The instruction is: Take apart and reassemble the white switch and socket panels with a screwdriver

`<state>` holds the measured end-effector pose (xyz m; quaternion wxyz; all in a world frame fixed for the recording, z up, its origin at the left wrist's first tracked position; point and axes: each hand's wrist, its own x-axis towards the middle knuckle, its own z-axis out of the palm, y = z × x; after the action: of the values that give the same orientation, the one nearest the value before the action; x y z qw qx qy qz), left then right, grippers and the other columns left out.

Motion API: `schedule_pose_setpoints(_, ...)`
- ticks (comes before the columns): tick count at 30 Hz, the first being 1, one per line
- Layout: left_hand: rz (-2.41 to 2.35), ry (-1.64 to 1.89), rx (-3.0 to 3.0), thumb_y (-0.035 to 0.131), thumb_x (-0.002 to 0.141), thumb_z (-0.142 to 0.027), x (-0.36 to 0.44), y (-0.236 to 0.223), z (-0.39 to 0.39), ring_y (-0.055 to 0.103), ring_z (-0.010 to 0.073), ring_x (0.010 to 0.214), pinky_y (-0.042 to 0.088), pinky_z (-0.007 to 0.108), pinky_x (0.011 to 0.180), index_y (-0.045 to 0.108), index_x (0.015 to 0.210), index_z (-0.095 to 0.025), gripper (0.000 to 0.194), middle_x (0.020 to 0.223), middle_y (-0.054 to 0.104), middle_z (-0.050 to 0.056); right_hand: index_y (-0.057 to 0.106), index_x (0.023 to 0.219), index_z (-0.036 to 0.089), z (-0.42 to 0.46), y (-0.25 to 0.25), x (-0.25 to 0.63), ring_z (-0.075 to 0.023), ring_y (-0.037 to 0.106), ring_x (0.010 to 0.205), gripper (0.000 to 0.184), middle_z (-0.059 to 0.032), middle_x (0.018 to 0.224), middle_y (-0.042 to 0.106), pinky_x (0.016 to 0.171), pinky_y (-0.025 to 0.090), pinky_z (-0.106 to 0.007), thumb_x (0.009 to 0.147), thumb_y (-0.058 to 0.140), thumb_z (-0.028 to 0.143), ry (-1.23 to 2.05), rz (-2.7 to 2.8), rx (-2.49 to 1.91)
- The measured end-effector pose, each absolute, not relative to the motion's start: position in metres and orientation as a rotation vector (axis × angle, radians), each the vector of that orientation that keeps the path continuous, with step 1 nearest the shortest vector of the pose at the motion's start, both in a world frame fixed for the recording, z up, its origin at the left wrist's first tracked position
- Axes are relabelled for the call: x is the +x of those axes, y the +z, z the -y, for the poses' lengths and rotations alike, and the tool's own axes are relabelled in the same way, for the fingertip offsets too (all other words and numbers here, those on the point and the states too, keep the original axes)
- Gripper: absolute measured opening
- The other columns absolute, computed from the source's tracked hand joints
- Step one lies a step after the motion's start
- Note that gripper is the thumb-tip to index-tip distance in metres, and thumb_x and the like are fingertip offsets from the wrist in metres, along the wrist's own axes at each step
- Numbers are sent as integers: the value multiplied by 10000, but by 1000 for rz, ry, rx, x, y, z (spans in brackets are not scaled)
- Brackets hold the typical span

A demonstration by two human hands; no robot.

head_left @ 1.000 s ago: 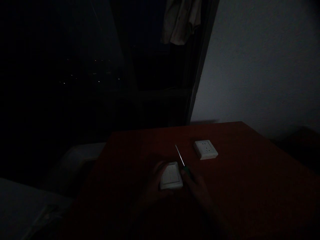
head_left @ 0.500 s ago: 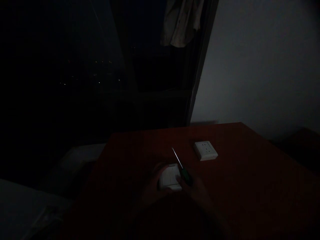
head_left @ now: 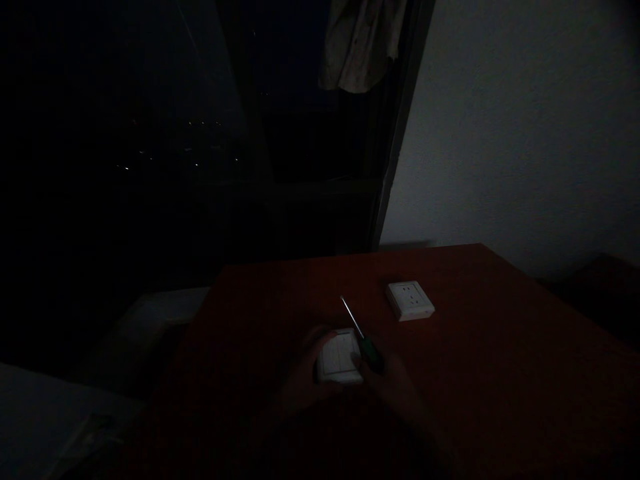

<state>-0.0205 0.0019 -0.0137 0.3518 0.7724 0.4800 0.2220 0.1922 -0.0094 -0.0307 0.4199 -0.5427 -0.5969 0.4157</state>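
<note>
The scene is very dark. My left hand (head_left: 303, 380) curls round the left side of a white wall switch plate (head_left: 339, 357) lying on a red table (head_left: 500, 373). My right hand (head_left: 395, 387) grips a green-handled screwdriver (head_left: 361, 337) at the plate's right edge; its metal shaft points up and away to the left. A second white plate, a socket (head_left: 410, 300), lies apart on the table further back to the right.
A pale wall (head_left: 525, 133) stands behind the table on the right. A dark window with small distant lights fills the left. A light cloth (head_left: 357, 47) hangs at the top. A pale surface (head_left: 45, 420) lies at the lower left.
The screwdriver has shifted slightly left, and its handle now overlaps the switch plate's right edge. Both hands stay at the plate.
</note>
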Motion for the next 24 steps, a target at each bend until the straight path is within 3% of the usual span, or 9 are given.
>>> schedule_pose_setpoints(9,-1221,604,1976,773,670,-388,-19,-12,0,342,323,1318,327,464,1079,389,1387,-270,822,1449,329,87,634,1149,207,11,-26,192,-252,645,963,439,-72,1077,702,843,508,-337,793,613,463,1065,1500,-1379)
schedule_pose_setpoints(17,-1308,588,2110,764,609,-282,-13,-19,-3,356,331,1318,318,449,1101,411,1372,-253,842,1443,361,93,658,1059,205,11,-24,192,-238,641,927,402,-58,1006,708,803,505,-309,792,606,502,1156,1302,-1314)
schedule_pose_setpoints(22,-1379,552,2125,778,584,-254,-4,-13,-11,356,335,1324,312,451,1105,420,1364,-240,859,1447,365,100,647,958,182,18,-22,206,-174,607,627,412,-26,732,665,519,460,-247,823,546,558,1231,1051,-1406)
schedule_pose_setpoints(24,-1388,582,2140,781,584,-249,4,-11,-19,357,333,1321,306,451,1107,420,1363,-228,859,1443,363,106,640,1005,179,22,-20,218,-177,613,647,439,-34,760,670,518,459,-246,818,552,567,1248,981,-1441)
